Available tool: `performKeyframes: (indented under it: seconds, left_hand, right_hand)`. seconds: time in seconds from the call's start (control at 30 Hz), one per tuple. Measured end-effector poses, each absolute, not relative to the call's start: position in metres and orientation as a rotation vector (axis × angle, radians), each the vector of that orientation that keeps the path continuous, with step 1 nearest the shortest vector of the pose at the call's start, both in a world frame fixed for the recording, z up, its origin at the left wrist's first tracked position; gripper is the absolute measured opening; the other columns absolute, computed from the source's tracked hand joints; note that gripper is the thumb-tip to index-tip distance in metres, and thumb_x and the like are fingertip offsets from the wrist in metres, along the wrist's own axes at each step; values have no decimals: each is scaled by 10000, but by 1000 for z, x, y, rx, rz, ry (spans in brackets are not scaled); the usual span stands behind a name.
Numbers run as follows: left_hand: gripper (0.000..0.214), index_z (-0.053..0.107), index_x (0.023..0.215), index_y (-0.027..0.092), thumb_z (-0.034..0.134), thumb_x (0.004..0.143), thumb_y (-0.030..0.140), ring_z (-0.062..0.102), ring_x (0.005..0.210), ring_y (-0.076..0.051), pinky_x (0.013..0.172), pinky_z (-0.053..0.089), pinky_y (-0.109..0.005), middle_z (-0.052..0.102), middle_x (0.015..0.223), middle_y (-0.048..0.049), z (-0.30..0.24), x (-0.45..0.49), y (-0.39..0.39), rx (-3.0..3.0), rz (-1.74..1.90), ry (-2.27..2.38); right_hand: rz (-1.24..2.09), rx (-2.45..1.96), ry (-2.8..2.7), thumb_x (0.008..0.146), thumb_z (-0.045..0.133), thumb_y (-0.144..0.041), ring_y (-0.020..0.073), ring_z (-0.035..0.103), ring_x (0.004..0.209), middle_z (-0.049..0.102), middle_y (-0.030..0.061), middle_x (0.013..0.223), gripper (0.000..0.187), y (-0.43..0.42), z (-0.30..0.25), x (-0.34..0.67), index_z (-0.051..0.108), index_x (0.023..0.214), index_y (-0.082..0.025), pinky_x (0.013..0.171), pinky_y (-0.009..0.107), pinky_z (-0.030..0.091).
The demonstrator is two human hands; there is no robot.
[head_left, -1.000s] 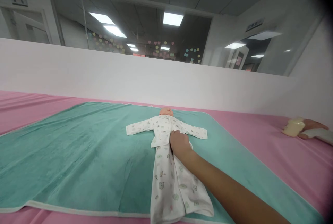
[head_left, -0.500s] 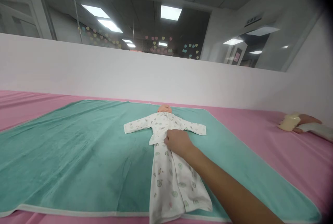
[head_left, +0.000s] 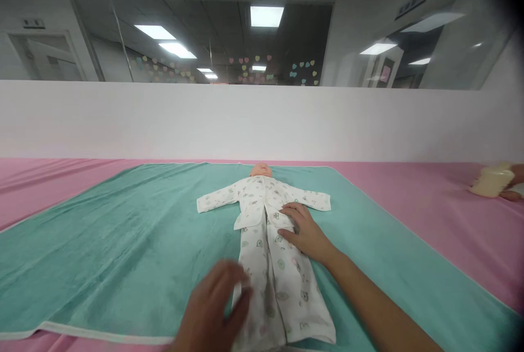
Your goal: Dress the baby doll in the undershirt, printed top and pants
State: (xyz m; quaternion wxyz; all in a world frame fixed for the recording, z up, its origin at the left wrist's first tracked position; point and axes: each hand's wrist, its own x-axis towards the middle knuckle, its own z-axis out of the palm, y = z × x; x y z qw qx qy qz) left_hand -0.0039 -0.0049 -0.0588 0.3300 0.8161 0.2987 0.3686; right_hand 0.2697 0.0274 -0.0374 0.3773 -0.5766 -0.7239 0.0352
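Note:
A baby doll [head_left: 261, 169] lies on its back, its head at the far end, dressed in a white printed top [head_left: 251, 194] with sleeves spread wide. White printed trousers [head_left: 282, 286] reach toward me below the top's hem. My right hand [head_left: 303, 232] rests at the right side of the hem, fingers spread and touching the cloth. Nearer to me, my left hand [head_left: 216, 303] is over the left trouser leg, blurred, with its thumb and fingers apart. Nothing shows in its grasp. Whether it touches the trousers I cannot tell.
A teal blanket [head_left: 135, 243] with a white edge lies under the doll on a pink sheet [head_left: 426, 199]. A pale yellow bottle [head_left: 491, 180] lies at the far right beside a partly visible doll-like limb. Behind stands a white wall [head_left: 184, 123] with a window above.
My left hand has come into view at lower left. My right hand has opened from a pinch at the hem and moved slightly right. The view has levelled.

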Motion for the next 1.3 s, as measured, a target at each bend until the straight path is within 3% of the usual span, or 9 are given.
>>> performKeyframes:
  seconds: [0.1, 0.27, 0.47, 0.63, 0.8, 1.03, 1.17, 1.3]
  left_hand:
    - [361, 495, 1174, 257, 534, 817, 297, 476, 1105, -253, 898, 458, -451, 493, 1209, -77, -29, 20, 62, 2470, 1052, 928]
    - [215, 539, 1058, 226, 474, 861, 284, 531, 986, -196, 785, 493, -331, 554, 1061, -59, -28, 39, 108, 2700, 974, 925]
    - [198, 551, 980, 193, 367, 908, 210, 525, 858, -183, 750, 440, -343, 582, 920, -50, -34, 38, 111, 3017, 942, 912]
    - [150, 535, 892, 170, 389, 877, 142, 495, 771, -175, 688, 407, -331, 574, 842, -50, -25, 52, 98, 3109, 1108, 868]
    - [164, 550, 852, 165, 390, 860, 128, 476, 750, -178, 673, 405, -341, 557, 810, -52, -27, 62, 89, 3124, 888, 755]
    - [205, 601, 964, 197, 418, 879, 162, 511, 943, -180, 818, 457, -341, 580, 1000, -73, -37, 50, 88, 2770, 1042, 640]
    - [312, 555, 1150, 218, 428, 873, 153, 385, 1239, -228, 1036, 327, -471, 531, 1263, -67, -42, 51, 88, 2773, 1077, 613]
    - [290, 580, 1128, 220, 411, 895, 193, 461, 1199, -184, 1101, 244, -464, 593, 1210, -34, -38, 55, 86, 2688, 946, 556]
  right_hand:
    - [-113, -1443, -1900, 850, 504, -284, 196, 444, 1056, 482, 45, 1142, 267, 28, -37, 266, 515, 1116, -266, 884, 356, 409]
    - [-428, -1444, -2028, 887, 422, -213, 194, 469, 879, 543, 51, 953, 146, 32, -36, 260, 568, 900, -207, 795, 373, 397]
    - [-214, -1420, -1934, 914, 373, -188, 163, 480, 784, 561, 29, 823, 157, 36, -37, 255, 502, 825, -191, 750, 345, 408]
    - [-54, -1296, -1735, 921, 369, -195, 161, 507, 848, 577, 33, 897, 136, 30, -38, 250, 488, 855, -207, 748, 323, 435]
    - [-110, -1243, -1786, 907, 378, -159, 184, 505, 974, 591, 44, 1029, 137, 29, -36, 250, 498, 869, -213, 851, 375, 421]
    - [-27, -1195, -2010, 869, 422, -145, 183, 523, 887, 612, 41, 908, 124, 28, -38, 252, 530, 868, -207, 817, 385, 434]
    - [27, -1156, -2023, 858, 441, -148, 176, 547, 865, 629, 36, 878, 138, 24, -38, 252, 552, 903, -217, 812, 378, 443]
    - [22, -1121, -1941, 853, 451, -167, 200, 518, 1067, 634, 49, 1029, 175, 23, -37, 251, 576, 959, -226, 944, 409, 399]
